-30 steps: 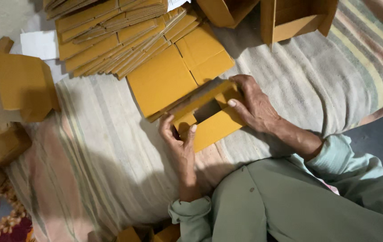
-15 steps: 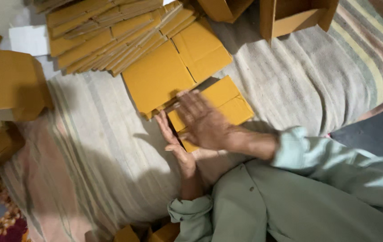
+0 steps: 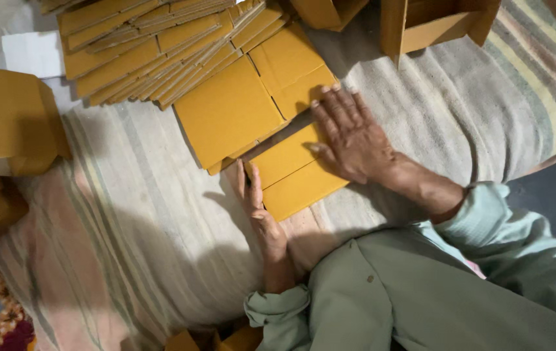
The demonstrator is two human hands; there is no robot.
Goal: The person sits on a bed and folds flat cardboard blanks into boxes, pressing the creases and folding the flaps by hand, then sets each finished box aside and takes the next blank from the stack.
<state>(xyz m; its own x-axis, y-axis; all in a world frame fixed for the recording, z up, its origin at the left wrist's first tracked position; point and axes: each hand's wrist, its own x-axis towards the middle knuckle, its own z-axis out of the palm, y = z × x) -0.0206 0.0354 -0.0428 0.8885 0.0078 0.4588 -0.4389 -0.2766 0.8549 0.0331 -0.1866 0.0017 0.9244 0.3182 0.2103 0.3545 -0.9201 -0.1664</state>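
Since the earlier frame, the right hand [image 3: 355, 140] has slid up and away from the body, off the lower panel towards the far edge of the flat yellow-brown cardboard box blank [image 3: 297, 172]. The blank lies on the striped cloth [image 3: 128, 214], just below a fanned stack of matching cardboard sheets [image 3: 161, 52]. It looks light, stiff and easily creased, best gripped by its edges. The right fingers are spread wide and pressed flat, holding nothing. The left hand [image 3: 256, 205] rests edge-on against the blank's left side, fingers straight and together.
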